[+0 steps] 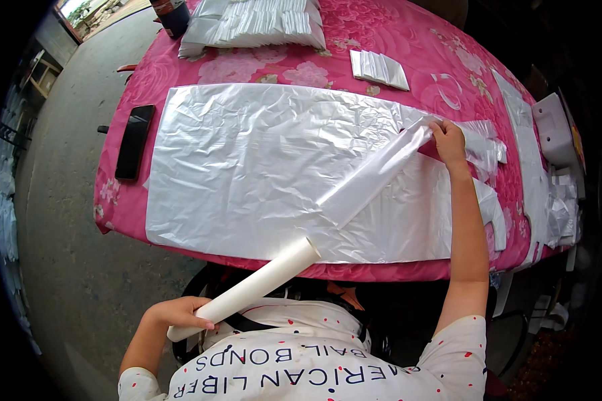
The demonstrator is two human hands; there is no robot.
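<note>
My left hand (179,313) is wrapped round the lower end of a white tube (257,279), which slants up to the right in front of my body, its far end by the table edge. With the fingertips of my right hand (450,142) I pinch the upper end of a folded strip of silvery-white plastic film (376,175). The strip slopes down to the left across a wide, wrinkled layer of plastic bags (227,174) spread flat on the table. Narrower bag ends (483,144) lie just right of my right hand.
A pink flowered cloth (435,50) covers the table. A black phone (135,142) lies at the left. Folded plastic stacks, one large (254,23) and one small (380,69), lie at the back beside a dark container (172,17). A white plastic box (555,130) stands at the right edge.
</note>
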